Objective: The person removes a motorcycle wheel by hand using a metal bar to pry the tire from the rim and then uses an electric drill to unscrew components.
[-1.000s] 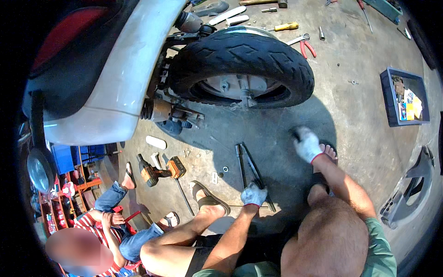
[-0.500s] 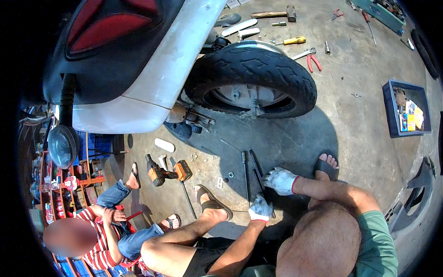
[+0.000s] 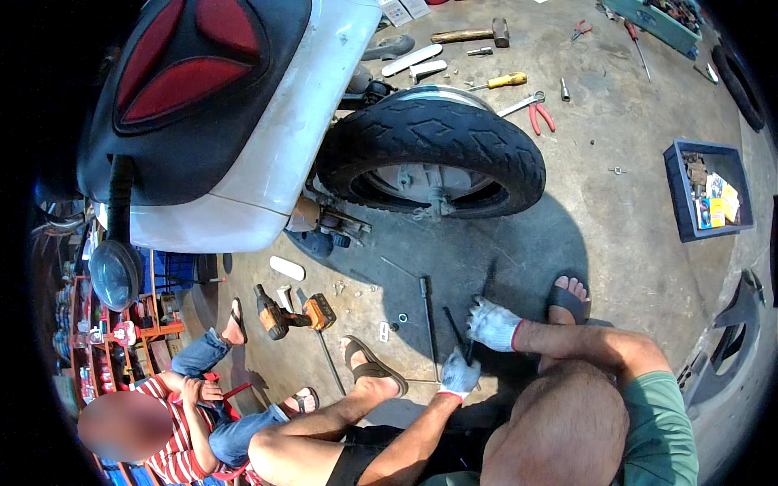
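Note:
Both my hands wear whitish knitted gloves and are low over the shaded floor. My left hand (image 3: 459, 375) is closed round a slim dark metal bar (image 3: 452, 324), which sticks out beyond its fingers. To its right and a little farther off, my right hand (image 3: 493, 322) is closed on a second dark metal bar (image 3: 489, 280), blurred and pointing away from me. Left of both hands, a long dark rod with a socket-like end (image 3: 428, 316) lies on the floor. Beyond them a scooter's rear wheel with a black tyre (image 3: 438, 150) lies tilted beside the bodywork.
An orange-black cordless drill (image 3: 284, 312) lies left. Pliers (image 3: 541, 117), a yellow-handled screwdriver (image 3: 508, 79) and a hammer (image 3: 500, 32) lie beyond the wheel. At right stands a dark crate (image 3: 677, 190). A person in a striped shirt (image 3: 174, 421) sits left.
The bar at my right hand has swung rightward, away from the bar in my left hand. My left hand has barely moved. The view has shifted slightly.

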`<action>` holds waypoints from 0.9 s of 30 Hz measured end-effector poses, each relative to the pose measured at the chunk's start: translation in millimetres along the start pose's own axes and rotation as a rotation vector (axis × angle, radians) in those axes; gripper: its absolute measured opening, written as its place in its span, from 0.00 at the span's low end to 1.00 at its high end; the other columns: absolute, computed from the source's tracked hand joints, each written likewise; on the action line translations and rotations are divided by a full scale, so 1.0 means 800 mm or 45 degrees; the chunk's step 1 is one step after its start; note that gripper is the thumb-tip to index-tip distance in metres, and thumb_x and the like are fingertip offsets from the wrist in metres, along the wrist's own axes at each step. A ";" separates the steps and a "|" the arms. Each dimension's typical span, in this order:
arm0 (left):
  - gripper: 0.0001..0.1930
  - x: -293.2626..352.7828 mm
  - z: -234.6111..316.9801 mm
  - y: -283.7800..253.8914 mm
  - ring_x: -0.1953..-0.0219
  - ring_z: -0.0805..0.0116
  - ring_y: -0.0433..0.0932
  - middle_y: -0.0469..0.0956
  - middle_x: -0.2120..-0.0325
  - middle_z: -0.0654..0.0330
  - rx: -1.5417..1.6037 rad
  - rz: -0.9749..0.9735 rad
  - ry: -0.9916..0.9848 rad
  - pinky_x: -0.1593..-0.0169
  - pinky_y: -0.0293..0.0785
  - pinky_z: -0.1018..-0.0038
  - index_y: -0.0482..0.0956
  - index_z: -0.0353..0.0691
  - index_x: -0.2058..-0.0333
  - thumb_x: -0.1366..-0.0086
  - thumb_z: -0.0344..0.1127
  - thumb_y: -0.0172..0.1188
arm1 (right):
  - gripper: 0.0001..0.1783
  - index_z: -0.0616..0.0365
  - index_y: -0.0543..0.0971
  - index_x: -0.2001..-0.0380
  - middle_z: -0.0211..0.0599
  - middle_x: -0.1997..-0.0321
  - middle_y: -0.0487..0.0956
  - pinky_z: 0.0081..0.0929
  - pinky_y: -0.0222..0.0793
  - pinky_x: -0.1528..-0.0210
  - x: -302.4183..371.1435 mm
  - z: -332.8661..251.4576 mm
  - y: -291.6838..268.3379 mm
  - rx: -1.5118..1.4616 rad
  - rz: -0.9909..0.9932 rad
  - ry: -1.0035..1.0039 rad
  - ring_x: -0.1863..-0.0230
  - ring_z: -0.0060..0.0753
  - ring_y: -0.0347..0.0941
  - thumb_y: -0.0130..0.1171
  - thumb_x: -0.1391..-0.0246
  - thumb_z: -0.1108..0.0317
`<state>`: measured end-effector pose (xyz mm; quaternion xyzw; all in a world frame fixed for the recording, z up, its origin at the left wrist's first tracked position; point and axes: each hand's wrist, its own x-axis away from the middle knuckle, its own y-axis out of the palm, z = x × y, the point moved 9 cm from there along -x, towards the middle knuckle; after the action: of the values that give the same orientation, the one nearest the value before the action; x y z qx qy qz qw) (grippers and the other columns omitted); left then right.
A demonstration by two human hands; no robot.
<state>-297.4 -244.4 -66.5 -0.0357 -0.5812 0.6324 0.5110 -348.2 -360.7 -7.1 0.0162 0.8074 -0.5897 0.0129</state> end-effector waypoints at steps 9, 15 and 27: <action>0.12 -0.037 0.096 -0.165 0.56 0.67 0.77 0.80 0.59 0.56 0.681 0.059 0.331 0.49 0.71 0.69 0.77 0.37 0.56 0.37 0.31 0.56 | 0.13 0.57 0.77 0.64 0.44 0.66 0.79 0.44 0.73 0.62 0.051 0.068 -0.094 -0.393 -0.290 0.377 0.63 0.49 0.78 0.54 0.53 0.63; 0.13 -0.098 0.161 -0.261 0.62 0.72 0.77 0.80 0.62 0.60 1.321 0.311 0.294 0.59 0.72 0.75 0.76 0.37 0.53 0.32 0.36 0.52 | 0.17 0.64 0.73 0.56 0.54 0.65 0.77 0.46 0.71 0.62 0.152 0.133 -0.219 -0.623 0.702 0.817 0.65 0.58 0.74 0.54 0.51 0.72; 0.19 -0.168 0.219 -0.261 0.58 0.66 0.79 0.79 0.57 0.60 1.661 0.221 0.159 0.60 0.75 0.69 0.73 0.41 0.48 0.34 0.42 0.54 | 0.25 0.62 0.73 0.51 0.57 0.59 0.77 0.42 0.73 0.57 0.098 0.173 -0.219 -0.461 0.581 1.013 0.59 0.55 0.75 0.51 0.56 0.80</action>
<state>-219.3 -500.7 77.5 0.1979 -0.0430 0.8904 0.4077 -433.9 -544.5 114.3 0.4141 0.8151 -0.3700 -0.1648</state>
